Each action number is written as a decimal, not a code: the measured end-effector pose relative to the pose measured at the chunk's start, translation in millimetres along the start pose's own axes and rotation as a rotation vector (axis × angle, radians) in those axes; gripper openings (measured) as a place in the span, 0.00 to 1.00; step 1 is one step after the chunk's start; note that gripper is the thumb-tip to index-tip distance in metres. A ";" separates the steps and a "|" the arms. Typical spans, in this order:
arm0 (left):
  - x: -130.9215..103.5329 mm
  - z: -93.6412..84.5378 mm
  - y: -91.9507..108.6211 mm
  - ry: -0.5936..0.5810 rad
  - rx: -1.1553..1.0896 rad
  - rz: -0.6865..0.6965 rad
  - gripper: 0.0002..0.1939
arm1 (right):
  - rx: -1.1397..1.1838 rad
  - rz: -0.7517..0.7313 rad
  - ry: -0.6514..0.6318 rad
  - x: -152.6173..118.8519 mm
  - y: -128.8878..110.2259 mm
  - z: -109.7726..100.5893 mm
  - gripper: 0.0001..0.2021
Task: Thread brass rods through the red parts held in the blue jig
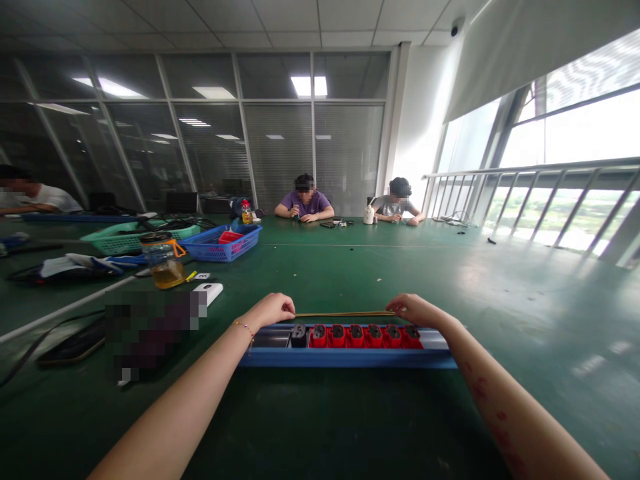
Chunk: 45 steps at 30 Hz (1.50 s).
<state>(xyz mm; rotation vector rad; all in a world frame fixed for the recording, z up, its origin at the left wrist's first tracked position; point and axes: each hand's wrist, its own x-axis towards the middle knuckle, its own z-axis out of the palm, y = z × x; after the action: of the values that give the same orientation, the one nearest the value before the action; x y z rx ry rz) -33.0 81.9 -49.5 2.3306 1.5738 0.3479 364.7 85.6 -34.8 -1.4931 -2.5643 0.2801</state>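
Note:
Between my two hands runs a thin yellowish strip point(345, 314), just behind a long blue trough point(350, 360). My left hand point(273, 311) pinches the strip's left end, and my right hand point(413, 309) pinches its right end. The strip looks almost straight and in places doubled. Inside the trough, a row of several red blocks point(355, 337) with dark tops lies along a grey metal-looking bar point(273, 338). At the left of that row is a black block point(299, 336). My forearms cross over the trough's two ends.
Left on the green table point(320, 420) are a jar of amber liquid point(165, 263), a blue basket point(220, 248), a green basket point(107, 242), a white device point(213, 291) and a dark phone-like slab point(75, 343). Co-workers sit at the far edge, one in a purple shirt point(325, 202).

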 end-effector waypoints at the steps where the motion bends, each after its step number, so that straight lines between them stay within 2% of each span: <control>1: 0.1 0.2 -0.4 0.000 0.000 0.000 0.11 | -0.012 0.010 -0.004 0.0 1.6 0.5 0.16; 5: 0.3 0.8 -0.9 -0.001 -0.003 -0.004 0.10 | -0.076 0.091 -0.032 -3.8 13.2 -3.7 0.18; 8: 0.2 0.6 -0.3 -0.002 -0.003 -0.004 0.10 | -0.090 0.131 -0.116 -8.8 19.3 -7.7 0.18; 12: -0.4 -0.6 1.4 -0.005 0.004 0.000 0.10 | -0.044 0.084 -0.220 -12.9 14.9 -8.4 0.21; 20: -3.2 -3.6 8.2 -0.002 0.066 -0.005 0.09 | -0.001 0.031 -0.283 -11.6 3.9 -7.9 0.18; 28: -6.9 -9.3 19.7 0.015 0.194 0.024 0.07 | 0.019 0.031 -0.283 -11.5 -4.5 -11.1 0.17; 32: -5.7 -9.1 20.1 -0.007 0.221 0.024 0.09 | 0.019 0.048 -0.275 -11.4 -7.2 -12.2 0.19; 36: -5.1 -7.2 18.9 -0.008 0.264 0.018 0.06 | 0.004 0.065 -0.263 -10.1 -4.8 -10.4 0.19; 41: -8.0 -6.1 21.8 0.032 0.351 -0.005 0.05 | -0.012 0.086 -0.215 -9.5 -2.6 -8.4 0.22; 45: -10.6 -6.9 26.7 0.078 0.411 -0.039 0.07 | -0.020 0.091 -0.153 -10.0 -5.2 -9.9 0.22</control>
<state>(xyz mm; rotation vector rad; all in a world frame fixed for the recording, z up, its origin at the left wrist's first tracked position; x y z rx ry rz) -16.6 63.5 -33.2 2.6051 1.8742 0.1126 367.5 75.1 -24.4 -1.6589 -2.6259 0.3957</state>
